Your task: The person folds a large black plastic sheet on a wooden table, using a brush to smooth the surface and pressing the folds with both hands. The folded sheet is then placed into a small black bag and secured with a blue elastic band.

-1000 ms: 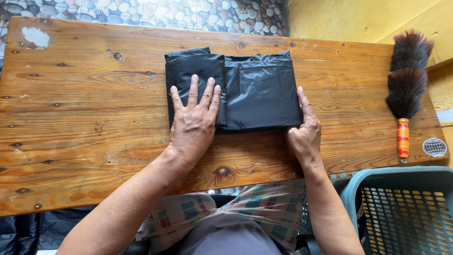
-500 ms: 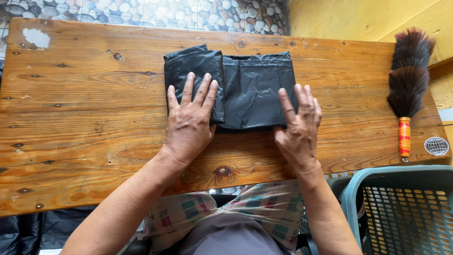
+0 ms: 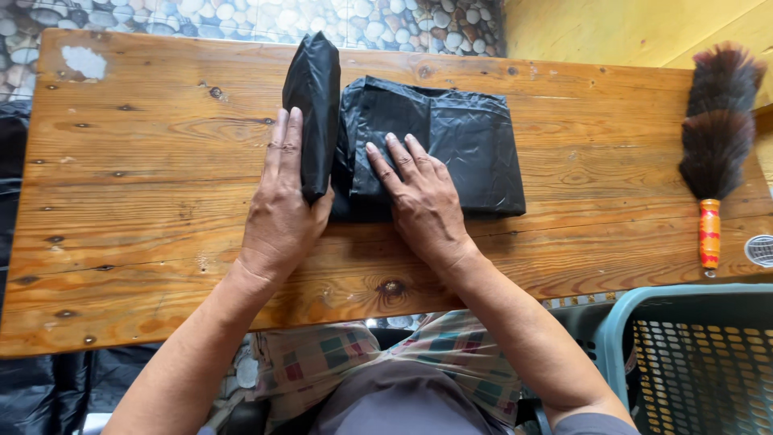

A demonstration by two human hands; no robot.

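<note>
Centrally on the wooden table (image 3: 121,201): black plastic sheet (image 3: 459,153), part-folded; left hand (image 3: 282,205) lightly curled about its raised left flap, thumb behind it; right hand (image 3: 419,201) open, flat, pinning the rest; feather duster (image 3: 713,145) far right; teal basket (image 3: 684,354) below.

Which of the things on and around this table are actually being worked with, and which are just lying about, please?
In use: black plastic bag, its left flap lifted by the left hand, the right hand pressing it flat.

Lying about: feather duster, teal basket, wooden table underneath.
</note>
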